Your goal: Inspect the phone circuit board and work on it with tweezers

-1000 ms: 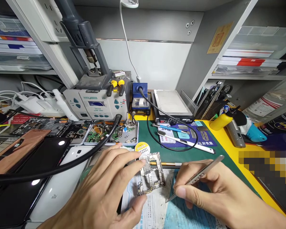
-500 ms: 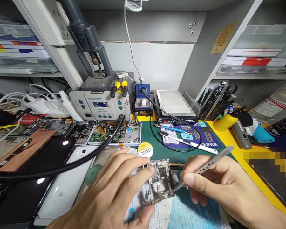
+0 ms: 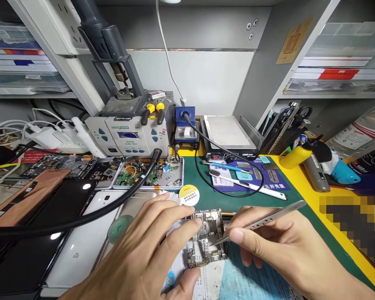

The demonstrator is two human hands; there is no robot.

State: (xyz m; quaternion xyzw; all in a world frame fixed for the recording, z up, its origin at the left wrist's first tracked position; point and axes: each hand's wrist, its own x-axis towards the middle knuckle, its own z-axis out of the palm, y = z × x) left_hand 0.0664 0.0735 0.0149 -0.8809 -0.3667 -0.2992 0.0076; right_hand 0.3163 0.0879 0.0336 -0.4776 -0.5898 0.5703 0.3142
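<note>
A small phone circuit board (image 3: 211, 243) lies over papers on the bench, tilted a little. My left hand (image 3: 150, 246) steadies it, with fingertips on its upper left edge and the thumb at its lower edge. In my right hand (image 3: 265, 246) a pair of metal tweezers (image 3: 268, 219) is pinched between thumb and fingers. Their tips reach over the middle of the board; whether they touch it I cannot tell. Beneath the board is a white and light-blue worn sheet (image 3: 246, 275).
A black hose (image 3: 112, 210) arches across the left side, above several phones such as the white one (image 3: 81, 246). Behind are a tray of boards (image 3: 171, 183), a hot-air station (image 3: 128, 137), and a heating plate (image 3: 228, 131). A white brush (image 3: 253, 186) and cable lie ahead.
The tweezers' tips have moved left, from the board's lower right edge to over its middle. My right hand shifted left with them. My left hand keeps its hold on the board.
</note>
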